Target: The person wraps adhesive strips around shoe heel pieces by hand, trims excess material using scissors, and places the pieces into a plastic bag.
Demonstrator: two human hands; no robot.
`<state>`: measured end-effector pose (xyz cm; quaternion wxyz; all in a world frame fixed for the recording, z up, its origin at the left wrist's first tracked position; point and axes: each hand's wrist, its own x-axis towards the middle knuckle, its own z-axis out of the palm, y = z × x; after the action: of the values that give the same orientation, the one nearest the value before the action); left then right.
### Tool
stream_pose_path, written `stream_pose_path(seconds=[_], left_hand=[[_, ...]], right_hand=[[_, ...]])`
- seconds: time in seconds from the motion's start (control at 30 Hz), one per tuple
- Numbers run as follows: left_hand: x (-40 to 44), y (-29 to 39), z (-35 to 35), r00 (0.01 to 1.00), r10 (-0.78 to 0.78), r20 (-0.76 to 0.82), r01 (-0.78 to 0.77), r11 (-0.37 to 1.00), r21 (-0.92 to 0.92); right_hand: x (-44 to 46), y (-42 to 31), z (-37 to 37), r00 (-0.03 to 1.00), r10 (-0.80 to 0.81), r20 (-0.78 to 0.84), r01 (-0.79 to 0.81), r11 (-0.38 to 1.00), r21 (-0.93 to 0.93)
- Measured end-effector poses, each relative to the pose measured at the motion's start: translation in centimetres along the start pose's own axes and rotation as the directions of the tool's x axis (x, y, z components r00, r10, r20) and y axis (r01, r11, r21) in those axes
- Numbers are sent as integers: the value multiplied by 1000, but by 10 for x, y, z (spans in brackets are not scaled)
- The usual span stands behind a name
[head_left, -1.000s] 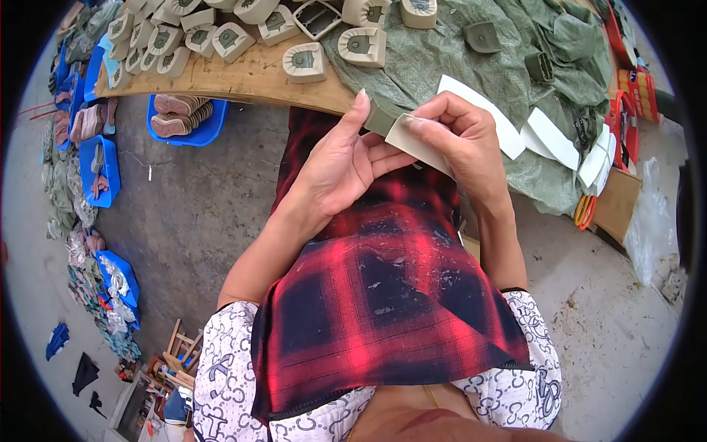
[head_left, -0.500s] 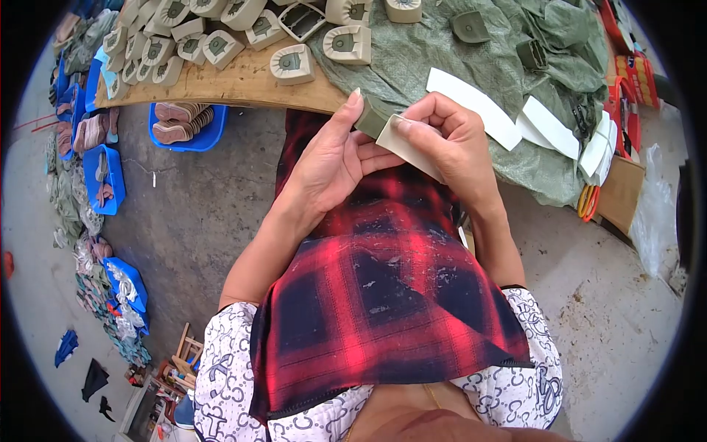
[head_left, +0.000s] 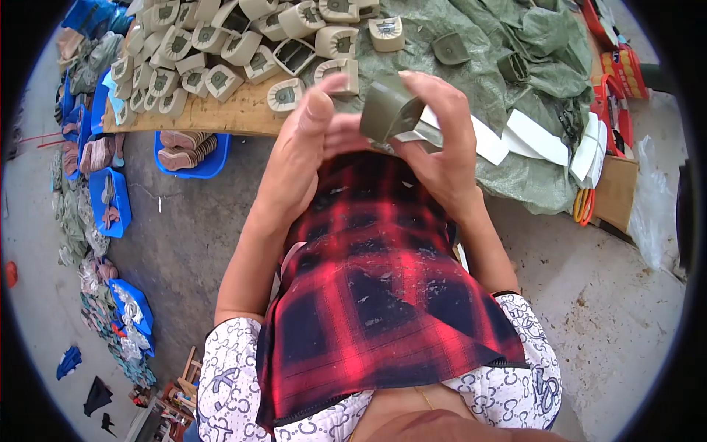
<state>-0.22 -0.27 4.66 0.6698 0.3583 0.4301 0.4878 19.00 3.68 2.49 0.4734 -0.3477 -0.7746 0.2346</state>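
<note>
Two bare hands were observed in front of the table (head_left: 239, 121). The right hand (head_left: 442, 144) gripped a dark green block (head_left: 384, 112) between thumb and fingers, raised near the table's front edge. The left hand (head_left: 298, 155) was unclenched just beside it, fingers extended and blurred; contact with the block could not be determined. Both sleeves (head_left: 232, 372) bore a repeated motif of curved, letter-like shapes, G or C undetermined. Red-and-yellow packaging (head_left: 624, 72) at far right carried print too small to read. The wooden edge ran across the left side; at right, a green sheet (head_left: 530, 188) hung over it. Concrete floor (head_left: 206, 228) gave room beside the left forearm, toward blue bins (head_left: 110, 202). Beige heel-shaped pieces (head_left: 221, 82) crowded the tabletop beyond.
</note>
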Motion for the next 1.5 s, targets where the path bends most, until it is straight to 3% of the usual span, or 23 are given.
stream_pose_path(seconds=[0.03, 0.07, 0.2, 0.27, 0.37, 0.43, 0.53, 0.67, 0.77, 0.9, 1.2, 1.3, 1.5], left_hand=[[-3, 7, 1, 997, -50, 59, 53, 997, -52], [-1, 13, 7, 997, -67, -25, 67, 998, -11], [2, 14, 9, 999, -33, 11, 33, 996, -86], [4, 8, 10, 999, 54, -9, -54, 983, -176], [1, 8, 12, 978, 211, -4, -209, 965, -159], [0, 5, 13, 980, 195, 24, -188, 967, -171], [-4, 2, 14, 983, 182, 16, -176, 967, -186], [-15, 1, 14, 988, 137, 65, -122, 973, -196], [-15, -3, 11, 998, 61, 1, -60, 986, -155], [-13, -12, 11, 999, 32, -8, -32, 997, -74], [-6, -20, 9, 1000, -13, -24, 11, 998, -62], [-4, -24, 5, 1000, -11, -15, 8, 991, -130], [-2, -29, 6, 999, 31, -45, -40, 979, -202]], right_hand=[[1, 3, 1, 992, -129, -11, 127, 987, -99], [1, 3, 2, 989, -149, 3, 148, 982, -118], [-1, -4, -1, 977, -201, 66, 209, 965, -156], [-10, -18, -6, 994, 10, -105, 1, 995, 102], [-22, -26, -30, 946, 275, 169, -319, 878, 357], [-14, -24, -16, 729, 533, 430, -681, 500, 534], [-2, -7, 0, 660, 585, 472, -528, -85, 845], [12, -13, -6, 733, 572, 368, -591, 267, 761], [4, -22, -8, 738, 627, 249, -595, 432, 678], [-11, -29, -6, 756, 637, 152, -571, 527, 629], [-18, -25, -1, 739, 658, 146, -595, 535, 600], [-12, -26, 3, 643, 719, 263, -632, 305, 713], [-12, -28, 10, 684, 646, 339, -622, 273, 733]])
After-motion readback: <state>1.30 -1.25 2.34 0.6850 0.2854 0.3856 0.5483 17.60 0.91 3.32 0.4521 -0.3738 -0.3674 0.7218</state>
